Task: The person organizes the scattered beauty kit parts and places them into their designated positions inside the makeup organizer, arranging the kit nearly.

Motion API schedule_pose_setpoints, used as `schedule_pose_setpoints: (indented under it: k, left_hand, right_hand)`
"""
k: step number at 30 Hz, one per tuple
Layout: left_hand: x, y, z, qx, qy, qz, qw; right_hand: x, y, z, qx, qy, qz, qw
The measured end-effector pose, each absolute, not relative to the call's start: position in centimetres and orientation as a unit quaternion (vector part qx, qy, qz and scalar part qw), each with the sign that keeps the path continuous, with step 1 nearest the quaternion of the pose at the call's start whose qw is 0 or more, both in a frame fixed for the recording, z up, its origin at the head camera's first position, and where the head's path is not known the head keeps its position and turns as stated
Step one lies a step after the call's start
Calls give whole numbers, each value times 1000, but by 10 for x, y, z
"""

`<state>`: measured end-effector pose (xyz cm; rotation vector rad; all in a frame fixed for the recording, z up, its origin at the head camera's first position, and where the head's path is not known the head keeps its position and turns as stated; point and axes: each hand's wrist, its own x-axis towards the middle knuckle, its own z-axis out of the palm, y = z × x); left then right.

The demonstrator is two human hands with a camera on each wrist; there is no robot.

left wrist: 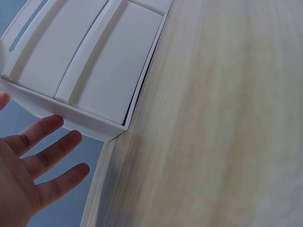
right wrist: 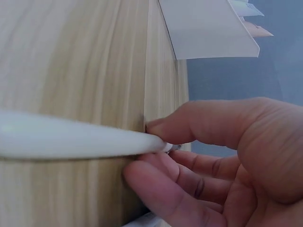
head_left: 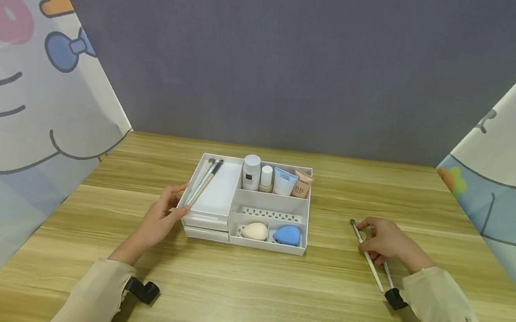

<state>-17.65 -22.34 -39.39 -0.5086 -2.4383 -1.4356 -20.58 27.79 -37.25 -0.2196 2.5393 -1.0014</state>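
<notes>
A white organizer tray (head_left: 272, 204) sits mid-table, its side wall (left wrist: 94, 71) filling the left wrist view. My left hand (head_left: 177, 206) rests with straight fingers (left wrist: 49, 158) against the tray's front left corner. Two makeup brushes (head_left: 207, 179) lie in the tray's left compartment. To the right of the tray, my right hand (head_left: 366, 237) pinches a white-handled makeup brush (head_left: 370, 261) lying on the table. Thumb and fingers close on its handle (right wrist: 71, 139). A second brush (head_left: 387, 276) lies beside it, partly under the hand.
The tray's back row holds a white bottle (head_left: 251, 172), a small bottle (head_left: 266, 179), a blue tube (head_left: 284, 182) and a beige tube (head_left: 301, 185). A beige sponge (head_left: 255, 231) and a blue sponge (head_left: 287, 235) sit in front. Cartoon curtains flank the wooden table (head_left: 269, 298).
</notes>
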Motion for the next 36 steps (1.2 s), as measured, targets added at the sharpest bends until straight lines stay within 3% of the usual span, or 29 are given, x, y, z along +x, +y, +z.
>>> schedule_pose_setpoints:
  k: [25,36]
  left_hand:
    - [-176,-224,-395,-172,-840,-497,132]
    - [-176,-224,-395,-176,-841,-493,138]
  right_hand:
    - [-209,286,-370,-136,853,-451,225]
    - [-210,277,-370,-144,823,-524,166]
